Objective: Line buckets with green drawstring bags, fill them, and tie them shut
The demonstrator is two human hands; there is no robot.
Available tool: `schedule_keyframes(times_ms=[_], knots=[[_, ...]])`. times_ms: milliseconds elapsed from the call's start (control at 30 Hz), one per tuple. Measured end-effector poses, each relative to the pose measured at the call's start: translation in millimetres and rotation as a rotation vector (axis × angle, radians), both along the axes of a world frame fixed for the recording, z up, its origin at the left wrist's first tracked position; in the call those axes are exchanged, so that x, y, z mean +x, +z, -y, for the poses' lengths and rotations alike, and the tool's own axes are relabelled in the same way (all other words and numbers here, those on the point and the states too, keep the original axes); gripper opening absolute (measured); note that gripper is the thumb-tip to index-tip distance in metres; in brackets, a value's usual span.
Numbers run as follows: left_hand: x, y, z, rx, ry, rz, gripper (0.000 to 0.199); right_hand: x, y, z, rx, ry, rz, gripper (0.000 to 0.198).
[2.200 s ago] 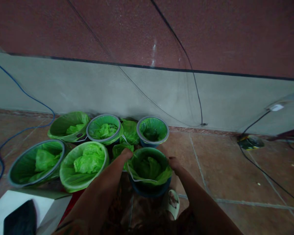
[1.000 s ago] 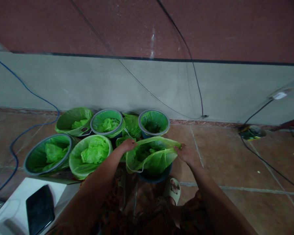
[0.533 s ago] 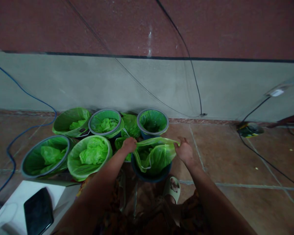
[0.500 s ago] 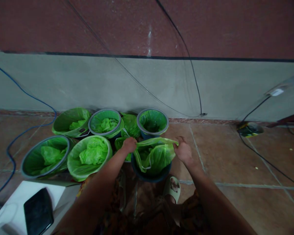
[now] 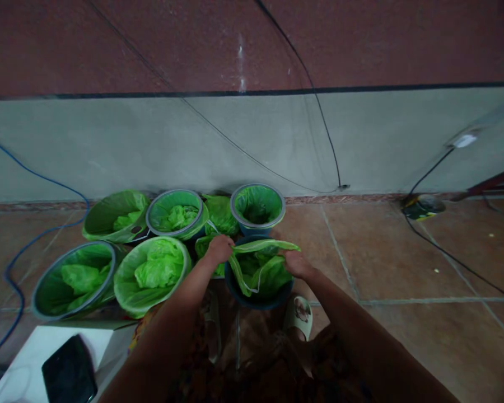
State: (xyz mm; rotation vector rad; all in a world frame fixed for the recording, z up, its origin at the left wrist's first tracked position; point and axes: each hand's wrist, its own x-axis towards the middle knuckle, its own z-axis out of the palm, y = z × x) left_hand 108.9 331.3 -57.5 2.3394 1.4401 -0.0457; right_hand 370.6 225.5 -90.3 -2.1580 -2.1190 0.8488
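Observation:
Between my feet stands a dark blue bucket (image 5: 258, 304) with a translucent green plastic bag (image 5: 273, 275) hanging down inside it. My left hand (image 5: 220, 248) is closed on the bag's edge at the bucket's left side. At the right rim, my right hand (image 5: 296, 263) has its fingers closed on the bag too, partly hidden by the plastic. The bag's mouth is spread, with a pale drawstring strip along its edge. Just behind, another bucket (image 5: 258, 228) with a grey rim is lined with green plastic.
Several lined bins hold crumpled green bags, among them a pale-lined bin (image 5: 124, 288) on the left. A phone (image 5: 70, 370) lies on a white box (image 5: 29, 341). Cables run along the wall, and a small can (image 5: 424, 207) stands at right.
My right hand has moved left and slightly down, toward the bucket's rim, and the bag has sunk and slackened on that side. My left hand stays nearly in place on the bag.

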Motion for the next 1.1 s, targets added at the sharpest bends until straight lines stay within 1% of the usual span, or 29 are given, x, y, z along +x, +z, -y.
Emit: schedule_keyframes(times_ms=[67,100,133,200,300,400,500,567,633,700,733,800,867,933,1000,1100], knots=[[1,5.5,-1,0.0,0.027,-0.03,0.035,2,19,0,-0.07,0.05,-0.026,0.022],[2,8.5,-1,0.005,0.05,-0.027,0.036,2,30,1,-0.101,0.084,-0.072,0.014],[3,11.7,-1,0.011,0.076,-0.012,0.036,2,41,4,-0.138,0.122,-0.14,0.012],[5,18.1,-1,0.024,0.127,0.037,0.038,0,63,13,-0.236,0.195,-0.312,0.021],[9,28.1,-1,0.057,0.216,0.155,0.038,-7,87,31,-0.426,0.239,-0.524,0.023],[14,37.5,-4,0.138,0.294,0.326,0.038,-16,97,48,-0.613,0.269,-0.643,0.019],[18,42.5,-11,0.2,0.345,0.456,0.039,-25,101,60,-0.759,0.293,-0.646,0.025],[20,40.6,-14,0.183,0.325,0.452,0.038,-30,101,64,-0.827,0.279,-0.598,0.033],[22,33.9,-14,0.11,0.257,0.361,0.037,-32,99,65,-0.849,0.239,-0.584,0.042],[24,24.5,-10,0.016,0.193,0.226,0.039,-30,94,61,-0.788,0.189,-0.614,0.047],[25,19.8,-8,-0.026,0.175,0.164,0.042,-28,91,58,-0.718,0.172,-0.63,0.045],[24,12.3,-2,-0.088,0.157,0.081,0.047,-20,82,48,-0.506,0.128,-0.611,0.036],[22,7.8,2,-0.13,0.153,0.042,0.049,-12,70,35,-0.259,0.032,-0.473,0.033],[18,5.1,4,-0.16,0.163,0.013,0.051,-6,56,22,-0.072,-0.114,-0.274,0.027],[14,1.7,4,-0.182,0.184,-0.022,0.053,-3,42,12,0.027,-0.229,-0.156,0.026],[10,-7.2,4,-0.192,0.202,-0.057,0.051,-7,24,-1,0.067,-0.291,-0.181,0.031]])
